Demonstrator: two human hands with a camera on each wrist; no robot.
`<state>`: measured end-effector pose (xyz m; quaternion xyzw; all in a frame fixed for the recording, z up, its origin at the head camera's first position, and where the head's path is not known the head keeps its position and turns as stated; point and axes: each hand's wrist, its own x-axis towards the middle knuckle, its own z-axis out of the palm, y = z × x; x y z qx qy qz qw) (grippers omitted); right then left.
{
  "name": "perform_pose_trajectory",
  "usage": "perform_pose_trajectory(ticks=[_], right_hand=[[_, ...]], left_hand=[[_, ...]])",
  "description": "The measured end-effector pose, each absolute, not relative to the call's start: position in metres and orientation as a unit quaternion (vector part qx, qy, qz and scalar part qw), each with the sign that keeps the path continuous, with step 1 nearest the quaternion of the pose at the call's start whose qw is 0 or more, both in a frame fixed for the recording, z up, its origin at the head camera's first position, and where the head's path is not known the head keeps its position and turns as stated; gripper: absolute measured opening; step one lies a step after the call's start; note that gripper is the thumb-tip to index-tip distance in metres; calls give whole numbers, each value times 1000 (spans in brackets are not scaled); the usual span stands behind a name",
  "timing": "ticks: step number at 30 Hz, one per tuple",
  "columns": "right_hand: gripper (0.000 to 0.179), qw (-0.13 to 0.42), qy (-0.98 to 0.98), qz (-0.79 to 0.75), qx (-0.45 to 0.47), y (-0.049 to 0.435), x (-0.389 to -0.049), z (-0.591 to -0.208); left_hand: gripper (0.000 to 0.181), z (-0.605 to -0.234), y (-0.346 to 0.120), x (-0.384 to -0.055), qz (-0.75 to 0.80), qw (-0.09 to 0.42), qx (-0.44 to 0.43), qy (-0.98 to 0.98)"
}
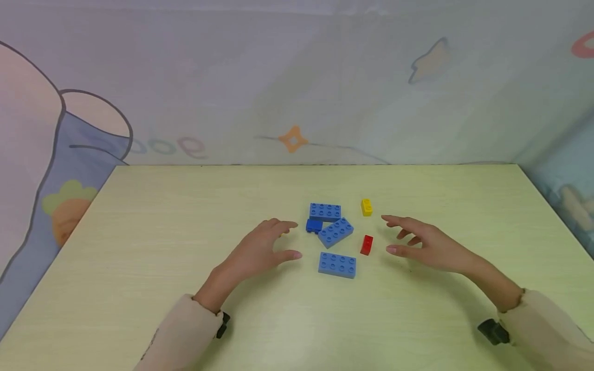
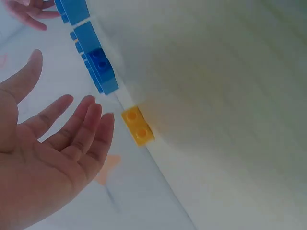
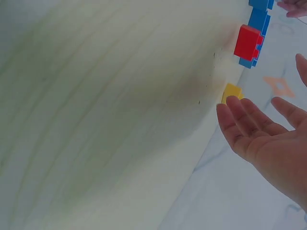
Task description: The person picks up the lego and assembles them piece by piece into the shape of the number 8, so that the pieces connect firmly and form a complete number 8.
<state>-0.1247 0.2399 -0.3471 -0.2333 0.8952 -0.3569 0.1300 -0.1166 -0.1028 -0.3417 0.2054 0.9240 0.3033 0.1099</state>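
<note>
My left hand [image 1: 255, 250] hovers left of a loose group of toy building bricks, thumb and fingers apart, holding nothing. Beyond its fingers is a yellow brick [image 2: 137, 125], mostly hidden by that hand in the head view. On the group's other side my right hand [image 1: 429, 245] is also empty, its fingers spread. Nearest to it lie a red brick [image 1: 366, 245] and a second yellow brick [image 1: 366, 207]. Between the hands are three large light-blue bricks, one at the back [image 1: 325, 212], one slanted [image 1: 336, 233] and one in front [image 1: 337, 265]. A small dark-blue brick [image 1: 314, 225] sits beside the slanted one.
The bricks lie on a pale wooden table [image 1: 153, 232]. Behind its far edge hangs a light printed cloth [image 1: 297, 77], which also runs down the left and right sides. Both sleeves [image 1: 185, 330] reach in from the near edge, with a dark strap piece at each wrist.
</note>
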Motion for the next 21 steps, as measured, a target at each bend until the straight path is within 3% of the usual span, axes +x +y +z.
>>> perform_pose_trajectory(ticks=[8,21], right_hand=[[60,152,885,-365,-246,231,-126,-349],[57,173,878,-367,-253,222,-125,-347]], left_hand=[[46,-349,-85,-119,341,179,247,889],[36,-354,-69,-123,332,204,281,877]])
